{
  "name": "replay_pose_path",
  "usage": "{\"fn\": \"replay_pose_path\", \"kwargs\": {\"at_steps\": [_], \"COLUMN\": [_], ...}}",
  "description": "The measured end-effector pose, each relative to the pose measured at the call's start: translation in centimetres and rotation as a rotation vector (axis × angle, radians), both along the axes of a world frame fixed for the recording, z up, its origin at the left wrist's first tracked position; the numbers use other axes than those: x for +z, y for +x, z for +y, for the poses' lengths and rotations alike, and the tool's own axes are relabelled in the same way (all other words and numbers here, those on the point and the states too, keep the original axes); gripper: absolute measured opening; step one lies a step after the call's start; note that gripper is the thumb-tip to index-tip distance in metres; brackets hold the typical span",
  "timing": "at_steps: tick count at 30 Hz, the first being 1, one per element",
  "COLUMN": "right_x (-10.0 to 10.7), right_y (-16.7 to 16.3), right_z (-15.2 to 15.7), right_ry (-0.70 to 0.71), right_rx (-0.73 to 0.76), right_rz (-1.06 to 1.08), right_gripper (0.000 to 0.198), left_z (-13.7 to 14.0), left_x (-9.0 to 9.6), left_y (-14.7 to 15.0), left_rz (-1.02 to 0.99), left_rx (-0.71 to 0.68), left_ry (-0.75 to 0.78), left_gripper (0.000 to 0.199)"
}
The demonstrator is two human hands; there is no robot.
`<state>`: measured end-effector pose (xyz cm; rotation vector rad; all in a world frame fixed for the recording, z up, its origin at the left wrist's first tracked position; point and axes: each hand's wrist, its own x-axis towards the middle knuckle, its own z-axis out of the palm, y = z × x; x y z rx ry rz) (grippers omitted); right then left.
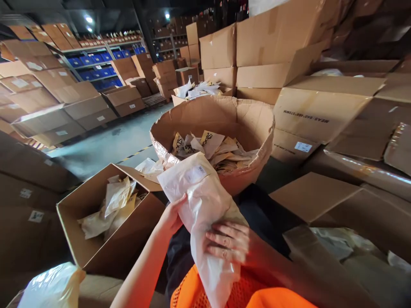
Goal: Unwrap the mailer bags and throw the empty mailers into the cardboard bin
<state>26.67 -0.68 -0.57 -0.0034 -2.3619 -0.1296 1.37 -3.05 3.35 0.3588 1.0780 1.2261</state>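
A long white plastic mailing bag [208, 205] with a printed label near its far end lies slantwise over my lap. My left hand [175, 215] holds its left edge, thumb on top and the other fingers hidden underneath. Across the bag's lower part rests my right hand [229, 241], its fingers stretched out flat on the plastic. Just beyond the bag stands a large rounded cardboard bin [253, 171] with several small printed packets [212, 143] inside. To the left, an open carton [128, 231] contains crumpled clear and yellowish bags [118, 201].
An open box [321, 196] with plastic-wrapped items is at my right. Stacked cartons [321, 109] rise behind it. A shiny plastic-wrapped bundle [51, 286] lies at the lower left. Shelves with blue bins [93, 60] stand across the grey floor [128, 128].
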Motion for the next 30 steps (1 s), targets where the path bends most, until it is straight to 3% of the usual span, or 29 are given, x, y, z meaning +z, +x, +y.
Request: {"fn": "replay_pose_path", "kwargs": {"at_steps": [5, 11, 15, 18, 21, 27, 30], "right_x": [0.7, 0.5, -0.8, -1.2, -1.4, -2.8, -3.6], "right_y": [2.1, 2.0, 1.5, 1.5, 1.7, 1.9, 1.8], "right_z": [-0.7, -2.0, -2.1, -2.0, -1.9, -1.7, -1.8], "right_ry": [-0.142, -0.231, -0.252, -0.273, -0.284, -0.283, -0.292], "right_rx": [-0.042, -0.147, -0.146, -0.160, -0.168, -0.180, -0.191], "right_rz": [-0.028, 0.143, 0.136, 0.096, 0.070, 0.042, 0.043], "right_gripper": [0.032, 0.025, 0.027, 0.028, 0.031, 0.033, 0.033], "left_z": [1.5, 1.9, 1.7, 2.0, 2.5, 3.1, 3.1], "left_x": [4.1, 10.5, 13.2, 13.9, 14.0, 13.3, 12.2], "left_y": [-2.6, -5.3, -5.3, -5.7, -5.9, -5.6, -7.8], "left_rz": [0.118, 0.377, 0.538, 0.681, 0.664, 0.666, 0.803], "left_rx": [-0.009, -0.252, -0.382, -0.509, -0.588, -0.640, -0.576], "left_ry": [-0.016, 0.021, 0.002, -0.038, -0.018, 0.010, 0.021], "left_gripper": [0.024, 0.024, 0.033, 0.038, 0.037, 0.041, 0.042]}}
